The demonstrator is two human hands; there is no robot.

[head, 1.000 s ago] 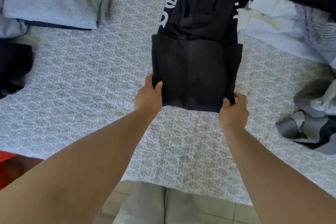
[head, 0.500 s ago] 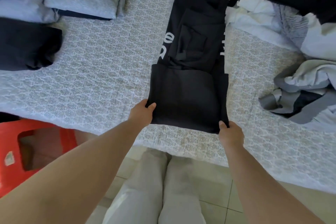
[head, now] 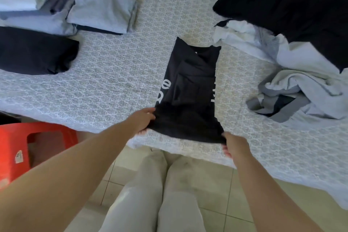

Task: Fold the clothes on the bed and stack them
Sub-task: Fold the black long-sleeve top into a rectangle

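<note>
The black garment (head: pixel 190 92) is laid on the bed (head: pixel 116 73) as a long narrow strip, w/ its long axis running straight away from the bed's near edge toward the middle of the bed; white lettering is seen along both long sides. The near end is doubled back already, and that doubled end is what is held: its left corner is pinched by the left hand (head: pixel 143 120), fingers curled under the cloth and thumb on top, and its right corner is gripped by the right hand (head: pixel 233 145), fingers curled round the hem. Each grip is thus closed on the garment, one per corner, approx. level w/ each other and just inside the bed's near edge. The rest of the garment lies wholly beyond the grips, so the next fold is judged to go away from the edge, along the long axis. Both forearms are stretched forward and angled inward toward the garment. Neither hand is nearer in any useful sense. Folded stacks (head: pixel 98 11) sit well apart to the garment's far left; an unfolded heap (head: pixel 293 47) lies to its right.
</note>
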